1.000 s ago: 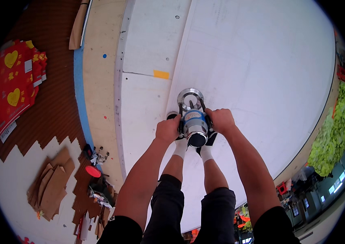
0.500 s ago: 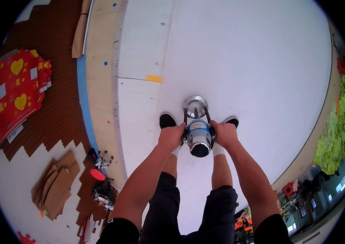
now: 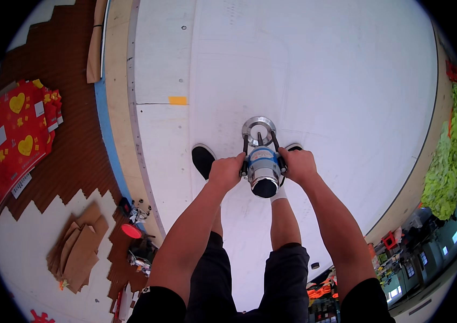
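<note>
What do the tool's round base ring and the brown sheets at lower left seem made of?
Base ring: probably polished metal, given its bright silvery highlights. Brown sheets: likely cardboard, from their matt, plain tan faces; thin wood is possible.

a two-handled machine [image 3: 264,168] of glossy metal, a smooth matt board [image 3: 357,102] underfoot, matt cardboard sheets [image 3: 80,250]

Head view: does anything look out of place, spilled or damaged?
No clear spill or damage shows. The left hand and right hand grip the plunge router. Oddest are the brown cardboard pieces, heaped unevenly at lower left, and a small dark disc lying alone on the white surface by the right leg.
</note>
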`<act>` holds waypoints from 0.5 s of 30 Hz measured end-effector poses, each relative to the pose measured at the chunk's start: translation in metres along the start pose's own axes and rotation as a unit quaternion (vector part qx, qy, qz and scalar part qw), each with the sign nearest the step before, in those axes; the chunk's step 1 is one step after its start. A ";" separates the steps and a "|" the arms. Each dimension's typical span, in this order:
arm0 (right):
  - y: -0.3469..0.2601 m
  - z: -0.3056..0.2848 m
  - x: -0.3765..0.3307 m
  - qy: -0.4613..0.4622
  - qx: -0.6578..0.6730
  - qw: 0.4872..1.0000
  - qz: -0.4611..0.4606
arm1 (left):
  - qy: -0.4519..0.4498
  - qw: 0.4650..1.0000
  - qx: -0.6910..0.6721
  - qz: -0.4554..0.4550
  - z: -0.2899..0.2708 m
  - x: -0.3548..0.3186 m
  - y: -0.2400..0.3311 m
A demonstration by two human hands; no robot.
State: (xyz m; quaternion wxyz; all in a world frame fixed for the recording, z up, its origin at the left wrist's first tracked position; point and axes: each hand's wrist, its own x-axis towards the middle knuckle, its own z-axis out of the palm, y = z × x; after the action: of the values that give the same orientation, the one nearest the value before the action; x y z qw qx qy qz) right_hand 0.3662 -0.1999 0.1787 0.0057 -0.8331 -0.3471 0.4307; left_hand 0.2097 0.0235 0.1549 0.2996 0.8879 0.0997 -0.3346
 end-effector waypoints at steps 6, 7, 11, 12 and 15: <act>0.008 0.000 -0.001 -0.010 0.003 1.000 -0.004 | 0.021 1.000 -0.010 0.013 0.000 -0.001 0.007; 0.008 0.000 -0.001 -0.011 0.001 1.000 -0.005 | 0.018 1.000 -0.009 0.009 0.000 -0.001 0.008; 0.011 -0.001 0.001 -0.024 -0.001 1.000 -0.005 | 0.005 1.000 -0.004 -0.008 -0.003 -0.001 0.015; 0.011 -0.001 0.001 -0.025 -0.001 1.000 -0.006 | 0.001 1.000 -0.003 -0.013 -0.003 -0.001 0.016; 0.012 -0.001 0.001 -0.025 -0.002 1.000 -0.007 | 0.010 1.000 -0.001 -0.008 0.000 -0.001 0.016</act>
State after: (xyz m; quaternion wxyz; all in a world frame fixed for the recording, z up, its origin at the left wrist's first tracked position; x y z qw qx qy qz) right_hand 0.3743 -0.2084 0.1751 -0.0017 -0.8199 -0.3534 0.4503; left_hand 0.2149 0.0111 0.1634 0.2972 0.8900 0.1102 -0.3279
